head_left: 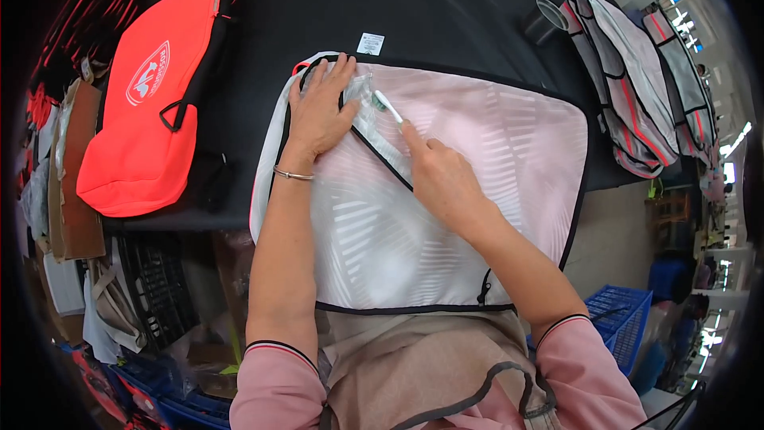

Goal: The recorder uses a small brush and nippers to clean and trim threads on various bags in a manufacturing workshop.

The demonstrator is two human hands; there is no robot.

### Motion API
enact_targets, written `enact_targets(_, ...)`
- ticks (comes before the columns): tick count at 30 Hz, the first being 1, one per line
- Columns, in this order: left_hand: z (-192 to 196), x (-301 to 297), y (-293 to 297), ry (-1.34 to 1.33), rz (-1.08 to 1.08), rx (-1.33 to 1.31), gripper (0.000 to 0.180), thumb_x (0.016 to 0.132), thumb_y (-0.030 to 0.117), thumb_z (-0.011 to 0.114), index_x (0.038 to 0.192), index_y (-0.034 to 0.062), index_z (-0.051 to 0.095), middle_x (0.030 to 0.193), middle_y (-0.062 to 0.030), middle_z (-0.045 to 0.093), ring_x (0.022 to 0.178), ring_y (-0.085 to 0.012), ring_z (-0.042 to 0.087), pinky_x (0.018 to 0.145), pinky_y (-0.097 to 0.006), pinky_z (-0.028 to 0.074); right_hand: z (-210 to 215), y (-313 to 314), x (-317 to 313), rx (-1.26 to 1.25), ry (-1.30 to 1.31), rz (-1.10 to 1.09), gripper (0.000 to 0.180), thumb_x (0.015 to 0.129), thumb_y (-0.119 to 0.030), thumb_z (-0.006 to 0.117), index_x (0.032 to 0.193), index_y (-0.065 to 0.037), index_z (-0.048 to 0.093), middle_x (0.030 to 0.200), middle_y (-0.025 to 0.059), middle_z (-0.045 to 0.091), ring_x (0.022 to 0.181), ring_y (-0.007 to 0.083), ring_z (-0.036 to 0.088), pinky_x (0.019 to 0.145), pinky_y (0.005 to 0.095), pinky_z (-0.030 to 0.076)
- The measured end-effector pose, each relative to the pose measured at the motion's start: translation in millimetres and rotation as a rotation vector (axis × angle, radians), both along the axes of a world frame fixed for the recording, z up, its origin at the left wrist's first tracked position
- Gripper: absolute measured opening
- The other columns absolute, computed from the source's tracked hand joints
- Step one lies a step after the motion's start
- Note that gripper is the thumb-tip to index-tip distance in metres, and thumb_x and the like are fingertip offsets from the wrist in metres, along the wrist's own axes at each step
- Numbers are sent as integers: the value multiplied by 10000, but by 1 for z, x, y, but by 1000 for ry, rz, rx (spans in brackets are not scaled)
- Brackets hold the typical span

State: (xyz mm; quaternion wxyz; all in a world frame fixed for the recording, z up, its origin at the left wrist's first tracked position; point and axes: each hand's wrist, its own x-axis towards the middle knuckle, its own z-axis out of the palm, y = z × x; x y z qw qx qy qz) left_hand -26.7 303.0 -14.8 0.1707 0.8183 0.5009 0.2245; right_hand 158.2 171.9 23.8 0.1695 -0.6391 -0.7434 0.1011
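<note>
A pale pink and white patterned fabric piece (533,159) with black edge binding lies spread before me, its near edge close to my apron. My left hand (322,115) presses flat on its upper left corner, fingers stretched out and nothing gripped. Between the hands runs a narrow, shiny light strip (370,119) bordered by black binding. In my right hand (444,181) is a toothbrush (388,105) with a white handle; its greenish bristles are against that strip. A zipper pull (483,291) hangs near the lower edge, beside my right forearm.
On the black-covered table (446,0), a bright red-orange bag (151,123) lies left. A small white label (370,44) is beyond the fabric. At the right are a grey cup (543,22) and stacked grey fabric pieces (629,72). A blue crate (629,314) stands lower right.
</note>
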Motion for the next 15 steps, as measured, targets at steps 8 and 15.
enact_targets(8, -5, -4, -4, -70, 24, 12, 611, 902, 204, 571, 1494, 193, 418, 1560, -33, 387, 1475, -257, 273, 1190, -499, 60, 26, -24, 14, -249, -4, 155, 564, 789, 41, 526, 1351, 13, 488, 759, 228, 612, 670, 417, 631, 623, 488, 520)
enact_targets(15, 1, -6, -6, -103, 17, 34, 586, 896, 197, 595, 1466, 189, 459, 1541, -48, 416, 1458, -259, 309, 1189, -493, 89, 25, -54, 40, -323, 20, 278, 614, 796, 13, 549, 1399, -59, 462, 788, 192, 622, 645, 390, 626, 597, 468, 524)
